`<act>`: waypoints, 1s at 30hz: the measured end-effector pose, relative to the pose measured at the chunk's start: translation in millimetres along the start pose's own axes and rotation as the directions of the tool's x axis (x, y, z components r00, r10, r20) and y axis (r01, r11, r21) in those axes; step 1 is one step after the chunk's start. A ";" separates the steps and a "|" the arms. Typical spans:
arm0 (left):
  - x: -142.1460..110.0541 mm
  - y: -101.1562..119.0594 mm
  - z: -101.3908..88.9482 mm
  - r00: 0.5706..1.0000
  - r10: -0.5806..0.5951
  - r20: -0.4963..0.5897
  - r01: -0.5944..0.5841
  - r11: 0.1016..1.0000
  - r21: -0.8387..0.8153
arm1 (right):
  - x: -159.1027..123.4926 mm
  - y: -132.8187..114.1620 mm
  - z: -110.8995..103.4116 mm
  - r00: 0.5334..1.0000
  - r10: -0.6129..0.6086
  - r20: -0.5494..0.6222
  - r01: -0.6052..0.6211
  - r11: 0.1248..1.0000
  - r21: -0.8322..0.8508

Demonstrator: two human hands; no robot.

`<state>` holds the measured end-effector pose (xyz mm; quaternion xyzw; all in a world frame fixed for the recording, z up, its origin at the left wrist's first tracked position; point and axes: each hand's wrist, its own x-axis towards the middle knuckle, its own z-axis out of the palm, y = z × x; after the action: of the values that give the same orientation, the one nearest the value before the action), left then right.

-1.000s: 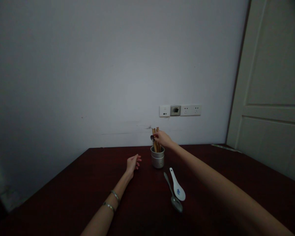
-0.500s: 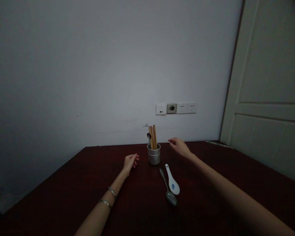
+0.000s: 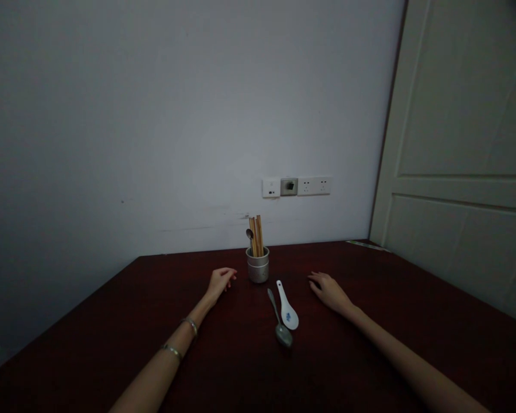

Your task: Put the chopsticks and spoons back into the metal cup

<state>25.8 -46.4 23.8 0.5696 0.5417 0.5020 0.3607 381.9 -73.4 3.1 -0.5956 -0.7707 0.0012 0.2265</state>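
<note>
My left hand [image 3: 221, 281] rests on the table left of a metal cup [image 3: 258, 268], apart from it. Its fingers are loosely bent, a little apart, and hold nothing. On the other side, my right hand [image 3: 328, 290] lies palm down, open and bare, its fingers partly spread. Several wooden chopsticks [image 3: 256, 236] stand in the cup with a small metal spoon [image 3: 250, 234]. Between my hands, in front of the cup, a white ceramic spoon [image 3: 288, 312] with a blue mark lies beside a larger metal spoon [image 3: 283, 335].
The dark red table [image 3: 112, 327] meets a pale wall at its back edge. Wall sockets [image 3: 313, 186] sit above the table behind the cup. A pale panelled door [image 3: 464, 201] stands at the right, and a thin strip [image 3: 367, 245] lies near the far right corner.
My right hand has come down from the raised spot right of the cup onto the table, its fingers loosening. My left hand stays nearly in place. The view has turned slightly right.
</note>
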 end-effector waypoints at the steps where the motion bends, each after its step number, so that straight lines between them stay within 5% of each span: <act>1: -1.4 1.0 -0.3 1.000 0.007 0.014 -0.007 1.000 0.009 | 0.3 -1.1 -0.4 1.000 0.004 -0.003 -0.004 1.000 -0.006; 7: -21.0 17.3 0.7 0.977 0.077 0.201 -0.105 0.986 0.130 | -1.6 -7.5 -4.1 0.999 -0.014 -0.028 0.013 0.999 -0.032; 10: -40.5 36.6 7.9 0.913 0.197 0.357 -0.309 0.906 0.289 | -3.0 -8.6 -4.6 0.999 -0.031 -0.034 0.030 0.999 -0.037; 15: -77.7 69.6 29.7 0.606 0.377 0.700 -0.781 0.452 0.432 | -4.1 -8.6 -4.3 0.998 -0.044 -0.047 0.041 0.997 -0.064; 17: -88.5 76.8 39.3 0.499 0.368 0.784 -0.865 0.265 0.427 | -4.2 -8.4 -4.3 0.998 -0.037 -0.049 0.034 0.997 -0.063; 20: -96.3 80.2 50.3 0.406 0.363 0.839 -0.912 0.107 0.395 | -4.0 -8.0 -4.3 0.998 -0.025 -0.051 0.023 0.999 -0.048; 24: -96.2 78.3 55.6 0.353 0.387 0.852 -0.931 0.052 0.362 | -3.3 -7.5 -4.1 0.999 -0.019 -0.040 0.018 0.999 -0.035; 30: -94.5 74.4 56.7 0.330 0.396 0.857 -0.940 0.055 0.336 | -3.7 -8.1 -5.2 0.998 -0.032 -0.049 0.031 0.999 -0.036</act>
<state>107.9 -142.8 64.4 0.9659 0.2068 0.0957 -0.1228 377.0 -80.5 8.8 -0.5871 -0.7741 -0.0306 0.2349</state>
